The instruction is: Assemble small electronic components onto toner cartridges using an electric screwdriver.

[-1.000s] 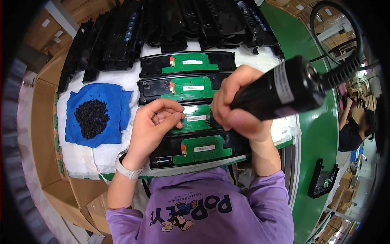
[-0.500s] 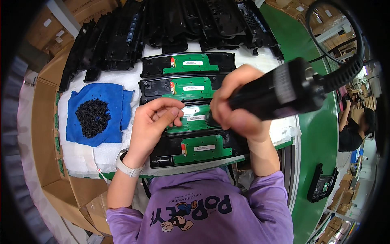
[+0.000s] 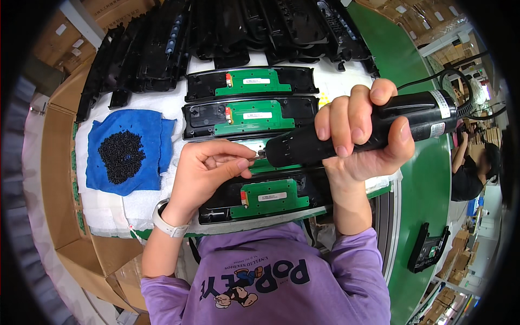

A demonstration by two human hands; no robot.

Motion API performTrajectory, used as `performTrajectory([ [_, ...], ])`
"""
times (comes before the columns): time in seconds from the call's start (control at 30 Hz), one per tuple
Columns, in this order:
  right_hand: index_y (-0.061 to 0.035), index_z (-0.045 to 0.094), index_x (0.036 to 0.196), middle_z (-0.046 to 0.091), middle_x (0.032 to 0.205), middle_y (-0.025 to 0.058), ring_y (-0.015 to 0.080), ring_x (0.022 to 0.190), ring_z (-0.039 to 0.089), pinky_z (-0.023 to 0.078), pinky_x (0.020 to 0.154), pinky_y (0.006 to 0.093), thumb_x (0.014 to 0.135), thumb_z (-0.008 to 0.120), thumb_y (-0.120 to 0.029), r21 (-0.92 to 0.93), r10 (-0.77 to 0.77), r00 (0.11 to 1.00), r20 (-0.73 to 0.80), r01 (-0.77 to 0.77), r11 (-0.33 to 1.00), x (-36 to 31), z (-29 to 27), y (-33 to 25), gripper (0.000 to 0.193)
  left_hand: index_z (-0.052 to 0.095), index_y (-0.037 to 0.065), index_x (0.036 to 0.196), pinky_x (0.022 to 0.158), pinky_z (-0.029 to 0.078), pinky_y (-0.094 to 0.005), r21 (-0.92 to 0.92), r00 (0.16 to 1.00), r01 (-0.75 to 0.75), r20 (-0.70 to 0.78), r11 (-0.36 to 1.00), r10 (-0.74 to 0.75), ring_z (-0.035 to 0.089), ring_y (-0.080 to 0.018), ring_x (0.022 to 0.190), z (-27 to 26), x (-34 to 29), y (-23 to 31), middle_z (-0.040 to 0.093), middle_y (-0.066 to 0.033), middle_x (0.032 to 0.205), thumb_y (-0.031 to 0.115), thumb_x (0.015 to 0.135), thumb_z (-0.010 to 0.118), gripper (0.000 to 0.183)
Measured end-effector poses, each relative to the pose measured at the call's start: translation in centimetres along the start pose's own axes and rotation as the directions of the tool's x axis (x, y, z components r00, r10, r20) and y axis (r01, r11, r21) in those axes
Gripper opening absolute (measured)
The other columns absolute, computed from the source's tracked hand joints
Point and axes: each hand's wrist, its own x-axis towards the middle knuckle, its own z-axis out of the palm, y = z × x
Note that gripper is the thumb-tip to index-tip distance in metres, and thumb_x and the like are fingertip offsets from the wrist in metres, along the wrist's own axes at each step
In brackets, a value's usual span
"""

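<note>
My right hand (image 3: 374,130) grips a black electric screwdriver (image 3: 319,138), held nearly level with its tip pointing left. At that tip, the thumb and forefinger of my left hand (image 3: 216,162) are pinched together; whatever is between them is too small to name. Below both hands lies a black plastic panel with a green circuit board (image 3: 265,167), mostly covered by them. Closer to me is another such panel with its circuit board (image 3: 271,197) and white label. Two more panels, each with a green circuit board (image 3: 254,81), lie in a row beyond.
A blue cloth (image 3: 100,165) at the left holds a heap of small black screws (image 3: 122,157). Black plastic housings (image 3: 249,30) are stacked along the far side. On the green surface at right lies a black part (image 3: 429,248). Another person (image 3: 468,176) sits farther right.
The screwdriver has swung so its tip meets my left fingertips, and my right hand has turned palm up around it. My left fingers have closed into a pinch.
</note>
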Motion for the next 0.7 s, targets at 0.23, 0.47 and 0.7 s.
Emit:
performTrajectory([
  [0.23,-0.0049,0.044,0.099,0.046,0.061,0.0037,0.0143,0.043,0.044,0.043,0.051,0.0339,0.083,0.048,-0.029,-0.016,0.008,0.998,-0.067,-0.009,1.000,-0.2,0.5,0.2,0.029,0.060,-0.008,0.094,0.069,0.051,-0.0225,-0.071,0.998,0.060,0.000,0.996,-0.060,0.063,-0.0141,0.074,-0.1,-0.2,0.3,0.064,-0.0130,0.086,-0.008,0.077,0.059,0.017],
  [0.47,-0.0059,0.047,0.096,0.047,0.059,0.0037,0.0145,0.042,0.042,0.041,0.049,0.0338,0.085,0.043,-0.025,-0.031,0.036,0.937,-0.347,-0.049,0.998,-0.2,1.2,0.7,0.023,0.060,-0.008,0.094,0.069,0.051,-0.0226,-0.035,1.000,-0.015,-0.016,0.999,0.014,0.063,-0.0141,0.072,0.0,-0.2,-0.7,0.064,-0.0127,0.083,-0.008,0.077,0.059,0.017],
  [0.7,-0.0015,0.046,0.098,0.046,0.059,0.0024,0.0122,0.041,0.043,0.041,0.048,0.0298,0.081,0.055,-0.029,-0.160,0.149,0.988,-0.040,-0.153,0.975,-0.5,0.9,-0.8,0.033,0.051,-0.005,0.105,0.082,0.045,-0.0244,-0.160,0.989,-0.063,-0.140,0.985,0.041,0.058,-0.0163,0.093,0.0,0.8,-0.4,0.059,-0.0154,0.102,0.005,0.085,0.052,0.022],
])
